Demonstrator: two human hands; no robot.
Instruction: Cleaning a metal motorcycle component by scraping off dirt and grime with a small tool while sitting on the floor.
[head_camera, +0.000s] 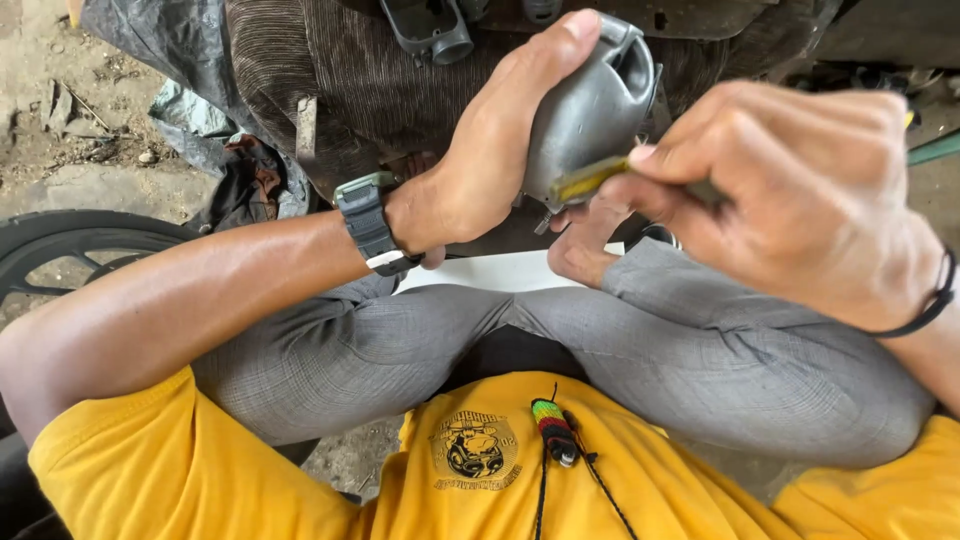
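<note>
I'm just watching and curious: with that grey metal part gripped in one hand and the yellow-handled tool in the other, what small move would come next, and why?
Probably a slight push or twist of the yellow-handled tool against the grey metal part. The right hand already has the tool's end at the part's lower edge, and the left hand wraps the part firmly to steady it. The tool's tip is hidden, so this is a guess.

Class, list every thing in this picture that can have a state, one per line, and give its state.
Left hand: closed around the grey metal part.
Grey metal part: held up off the lap, its open end turned to the upper right.
Right hand: fist closed on the tool.
Tool: yellowish tip pressed to the part's lower edge.
Wristwatch: strapped on the left wrist.
Tyre: lying on the ground at left.
</note>
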